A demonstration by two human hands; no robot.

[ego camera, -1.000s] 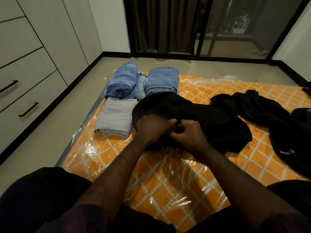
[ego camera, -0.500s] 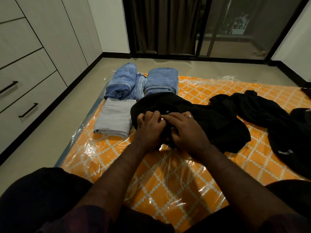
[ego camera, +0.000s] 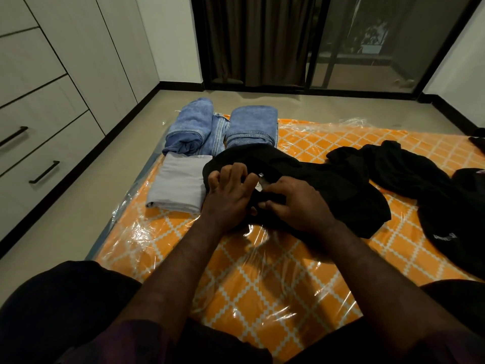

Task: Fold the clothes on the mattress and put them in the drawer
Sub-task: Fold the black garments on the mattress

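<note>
A black garment lies bunched across the middle of the orange, plastic-wrapped mattress. My left hand rests on its near left part with fingers spread. Just to the right, my right hand pinches the black cloth by a small white label. A folded grey garment lies left of it. Behind are folded blue jeans and a second blue pair. More black clothes lie unfolded at the right. Closed drawers with black handles are in the wardrobe at left.
Bare floor runs between the mattress and the wardrobe on the left. Dark curtains and a glass sliding door close off the far wall. My knees, in dark trousers, fill the bottom of the view.
Both hands have shifted slightly forward on the black garment. My left fingers have spread open, and a white label now shows between the hands.
</note>
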